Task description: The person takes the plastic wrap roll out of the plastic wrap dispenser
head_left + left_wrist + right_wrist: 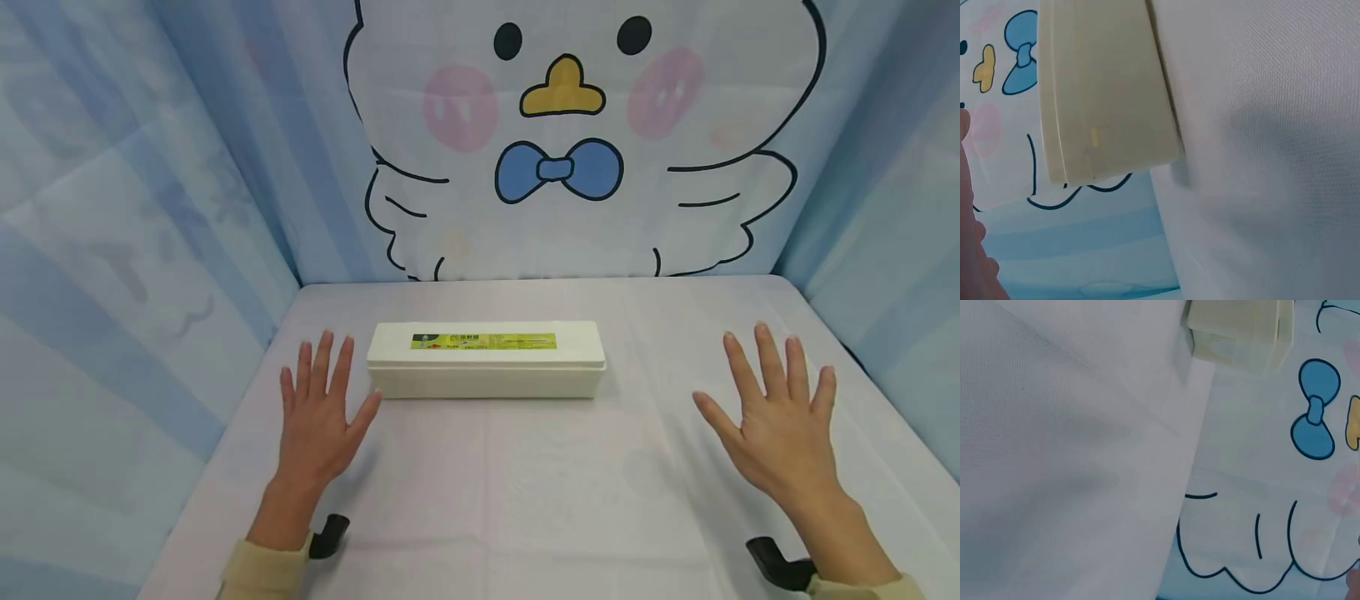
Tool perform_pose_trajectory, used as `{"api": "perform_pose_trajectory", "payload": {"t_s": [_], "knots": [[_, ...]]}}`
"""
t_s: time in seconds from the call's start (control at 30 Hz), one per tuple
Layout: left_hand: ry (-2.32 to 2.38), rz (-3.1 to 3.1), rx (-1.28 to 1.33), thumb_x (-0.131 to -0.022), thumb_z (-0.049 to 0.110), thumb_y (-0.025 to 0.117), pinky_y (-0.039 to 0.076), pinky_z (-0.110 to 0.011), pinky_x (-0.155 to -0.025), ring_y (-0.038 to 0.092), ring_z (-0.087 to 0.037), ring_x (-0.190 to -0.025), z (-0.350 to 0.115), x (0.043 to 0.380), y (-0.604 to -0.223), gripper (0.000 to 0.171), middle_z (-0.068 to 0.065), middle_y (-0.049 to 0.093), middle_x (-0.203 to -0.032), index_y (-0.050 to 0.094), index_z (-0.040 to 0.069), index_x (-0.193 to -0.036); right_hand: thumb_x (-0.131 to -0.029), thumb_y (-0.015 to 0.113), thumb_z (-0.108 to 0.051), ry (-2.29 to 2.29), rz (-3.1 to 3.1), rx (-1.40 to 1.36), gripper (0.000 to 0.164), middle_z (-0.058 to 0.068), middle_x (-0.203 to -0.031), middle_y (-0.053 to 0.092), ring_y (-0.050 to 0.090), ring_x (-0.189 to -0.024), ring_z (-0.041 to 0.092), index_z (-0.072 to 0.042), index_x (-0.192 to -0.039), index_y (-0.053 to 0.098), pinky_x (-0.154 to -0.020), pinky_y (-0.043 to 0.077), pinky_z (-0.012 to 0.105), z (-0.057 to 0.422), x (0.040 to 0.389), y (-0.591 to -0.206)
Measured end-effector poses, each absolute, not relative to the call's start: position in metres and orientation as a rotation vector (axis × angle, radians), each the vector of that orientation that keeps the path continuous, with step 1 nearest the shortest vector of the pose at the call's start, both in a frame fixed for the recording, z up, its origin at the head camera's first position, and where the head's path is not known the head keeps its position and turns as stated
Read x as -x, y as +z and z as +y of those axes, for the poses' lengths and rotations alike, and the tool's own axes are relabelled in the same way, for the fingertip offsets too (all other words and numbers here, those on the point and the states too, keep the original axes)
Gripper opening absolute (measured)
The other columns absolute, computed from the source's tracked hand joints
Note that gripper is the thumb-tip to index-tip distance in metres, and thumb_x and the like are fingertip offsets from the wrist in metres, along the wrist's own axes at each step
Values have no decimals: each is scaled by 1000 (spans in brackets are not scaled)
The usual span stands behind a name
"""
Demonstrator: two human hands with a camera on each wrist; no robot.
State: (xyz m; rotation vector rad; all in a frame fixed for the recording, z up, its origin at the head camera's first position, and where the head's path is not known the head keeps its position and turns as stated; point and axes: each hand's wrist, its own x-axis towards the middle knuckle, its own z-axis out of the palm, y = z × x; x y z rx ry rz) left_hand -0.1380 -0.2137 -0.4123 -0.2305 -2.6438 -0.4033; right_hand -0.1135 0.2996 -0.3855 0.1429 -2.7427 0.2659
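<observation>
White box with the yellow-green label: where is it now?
In the head view, the white box sits on the far half of the table, between the left hand and the right hand, nearer the left.

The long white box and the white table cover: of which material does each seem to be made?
The long white box looks like moulded plastic, smooth with a soft sheen, judging by its clean lid edge and rounded corners. The white table cover seems to be matt woven fabric, from its fine texture and faint creases; the exact fibre cannot be told.
</observation>
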Motion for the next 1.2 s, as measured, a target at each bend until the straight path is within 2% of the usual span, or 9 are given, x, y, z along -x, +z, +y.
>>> {"api": "perform_pose_trajectory", "payload": {"t_s": [0.17, 0.33, 0.5, 0.67, 0.9, 1.2], "knots": [[-515, -2650, 263, -97, 40, 57, 5, -62, -118, 2, -37, -152, -212, 139, -414, 82, -12, 5, -168, 15, 15, -163, -99, 46, -63, 297, -2718, -158, 87, 15, -168, 0, -5, -151, 41, -20, -164, 9, -112, -11, 68, 297, 118, -389], [-625, -2656, 243, -96, 34, 64, 22, -65, -114, 13, -37, -150, -209, 141, -417, 84, -13, 10, -167, 17, 13, -162, -99, 47, -63, 330, -2678, -196, 86, 21, -165, 10, 6, -149, 47, -17, -163, 14, -113, -5, 68, 296, 122, -394], [-689, -2666, 203, -96, 33, 66, 31, -64, -110, 20, -37, -148, -209, 144, -420, 85, -13, 11, -167, 17, 12, -162, -99, 46, -62, 343, -2672, -207, 84, 21, -165, 11, 7, -148, 47, -18, -163, 14, -114, -6, 67, 294, 125, -395], [-810, -2684, 167, -96, 31, 67, 31, -67, -108, 16, -38, -149, -211, 148, -424, 87, -13, 7, -167, 13, 13, -162, -99, 47, -62, 364, -2666, -226, 85, 22, -164, 11, 8, -148, 48, -16, -163, 14, -115, -5, 65, 290, 130, -394], [-1072, -2670, 159, -96, 28, 70, 22, -64, -113, 10, -35, -152, -206, 161, -430, 93, -14, 5, -167, 7, 13, -163, -99, 49, -58, 387, -2662, -250, 85, 22, -164, 12, 15, -144, 51, -15, -163, 13, -116, 0, 64, 284, 133, -388], [-1230, -2628, 148, -96, 26, 70, 26, -59, -114, 16, -36, -150, -206, 165, -436, 91, -16, 10, -166, 9, 8, -162, -98, 52, -58, 397, -2667, -252, 87, 23, -163, 14, 17, -142, 51, -14, -163, 14, -116, 5, 65, 273, 137, -387]]}}
